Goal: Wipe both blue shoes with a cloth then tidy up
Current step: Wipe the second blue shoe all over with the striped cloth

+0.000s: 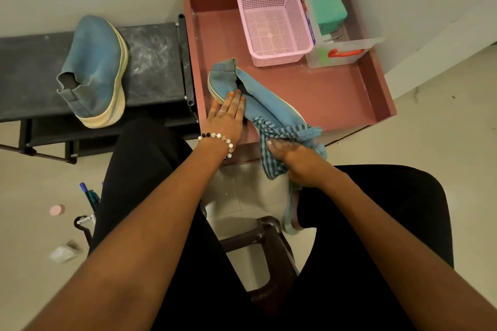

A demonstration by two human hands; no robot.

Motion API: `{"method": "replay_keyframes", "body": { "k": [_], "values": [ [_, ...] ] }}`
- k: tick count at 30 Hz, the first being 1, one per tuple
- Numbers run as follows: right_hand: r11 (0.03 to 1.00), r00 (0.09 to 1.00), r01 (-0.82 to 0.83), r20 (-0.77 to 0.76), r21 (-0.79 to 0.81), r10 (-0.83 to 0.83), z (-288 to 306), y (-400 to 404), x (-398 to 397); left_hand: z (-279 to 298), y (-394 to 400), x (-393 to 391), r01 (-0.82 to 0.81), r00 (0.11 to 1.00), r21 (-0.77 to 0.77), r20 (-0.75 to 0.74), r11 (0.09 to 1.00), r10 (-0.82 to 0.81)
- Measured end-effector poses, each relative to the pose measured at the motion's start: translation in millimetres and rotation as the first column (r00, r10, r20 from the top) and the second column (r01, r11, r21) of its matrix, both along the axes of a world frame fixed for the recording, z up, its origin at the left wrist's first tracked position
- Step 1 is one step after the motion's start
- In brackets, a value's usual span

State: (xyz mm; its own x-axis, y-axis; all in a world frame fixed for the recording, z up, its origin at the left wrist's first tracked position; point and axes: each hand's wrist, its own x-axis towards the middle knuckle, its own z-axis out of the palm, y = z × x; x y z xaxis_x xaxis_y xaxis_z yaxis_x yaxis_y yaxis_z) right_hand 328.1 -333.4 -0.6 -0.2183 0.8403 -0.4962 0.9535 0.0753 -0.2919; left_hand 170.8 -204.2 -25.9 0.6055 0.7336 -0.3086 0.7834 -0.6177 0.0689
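**One blue shoe waits on the bench, the other is under the cloth**

On the floor at far left lie a small pink disc (57, 210) and a crumpled white scrap (65, 251). Above them, a dark bench (153, 62), its top smeared with pale dust, carries the first blue shoe (95, 67). It is a slip-on ankle shoe of faded blue suede-like fabric with a thick cream platform sole, lying tipped on its side with the toe toward the wall.

Just beside the bench stands a reddish-brown tray-top table (336, 94) with raised edges. The second blue shoe (242, 88) lies on it near the front left corner, heel end pointing to the back, its blue upper soft and collapsed, a cream sole edge showing along its side. The left hand (226, 115), wearing a ring and a beaded bracelet, presses flat on the heel part with fingers straight and together. The right hand (298, 161) grips a bunched blue-and-grey striped cloth (285, 134), fingers curled round it, against the toe end of that shoe at the tray's front edge.

Farther back on the tray sit a pink perforated basket (274, 21) and, to its right, a clear plastic box (347, 43) holding a green block (326, 11).
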Motion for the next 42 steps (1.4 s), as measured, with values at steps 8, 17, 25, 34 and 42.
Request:
{"method": "replay_keyframes", "body": {
  "k": [8,17,25,34,42],
  "values": [
    [0.997,0.994,0.071,0.082,-0.004,-0.070,-5,-22,3,-4,2,1,-0.002,0.998,-0.027,0.055,1.000,0.004],
    [0.982,0.975,0.176,-0.150,0.071,-0.164,-19,87,-17,5,6,3,0.012,1.000,-0.078,0.006,0.997,-0.012],
    [0.968,0.946,0.240,-0.243,0.075,-0.216,-19,68,-19,6,2,4,-0.029,1.000,-0.113,0.001,0.993,0.029],
    [0.983,0.962,0.176,-0.201,-0.047,-0.182,-6,-15,3,6,-4,3,-0.038,0.999,-0.108,-0.007,0.993,0.038],
    [0.992,0.991,0.109,-0.072,-0.065,-0.113,-11,14,-4,8,0,5,-0.002,0.999,-0.138,-0.045,0.990,-0.004]
  ]
}}
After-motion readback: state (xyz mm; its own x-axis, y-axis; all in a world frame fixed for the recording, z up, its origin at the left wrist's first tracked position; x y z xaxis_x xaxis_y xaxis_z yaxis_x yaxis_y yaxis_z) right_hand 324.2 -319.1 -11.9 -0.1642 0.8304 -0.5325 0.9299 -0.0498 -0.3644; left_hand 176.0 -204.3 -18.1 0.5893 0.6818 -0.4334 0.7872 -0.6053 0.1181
